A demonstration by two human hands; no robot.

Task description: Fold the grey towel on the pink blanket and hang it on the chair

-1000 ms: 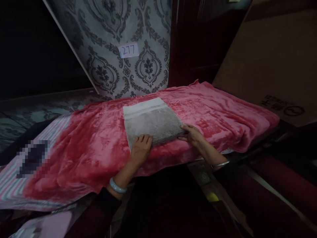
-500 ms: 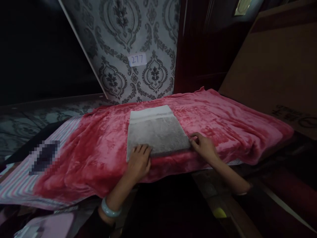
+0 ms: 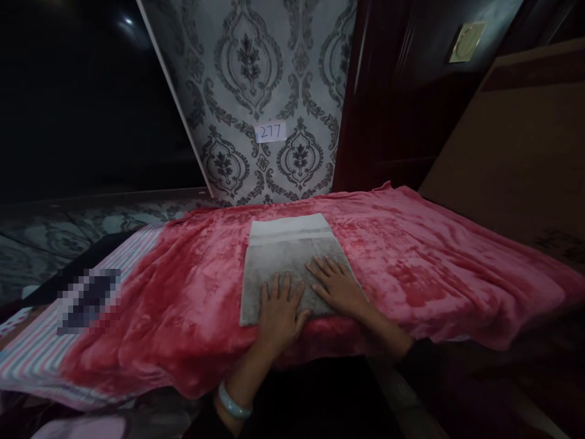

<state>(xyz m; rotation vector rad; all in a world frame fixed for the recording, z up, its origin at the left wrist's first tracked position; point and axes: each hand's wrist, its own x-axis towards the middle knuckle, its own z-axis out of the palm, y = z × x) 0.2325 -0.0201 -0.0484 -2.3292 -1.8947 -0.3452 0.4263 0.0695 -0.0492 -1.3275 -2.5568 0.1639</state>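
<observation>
Grey towel [image 3: 292, 256] — folded flat, seemingly squarish — lying near the red blanket's [image 3: 411, 268] front edge.

Both hands have moved inward from the folded grey towel's [image 3: 292, 259] near corners: left hand [image 3: 280, 311] and right hand [image 3: 337, 285] now lie flat, side by side, on it.

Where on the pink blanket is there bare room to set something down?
Right of the grey towel, the pink blanket lies bare to its far edge. Left, bare up to the striped cloth. Crowded: left hand and right hand lie flat on the towel.
</observation>
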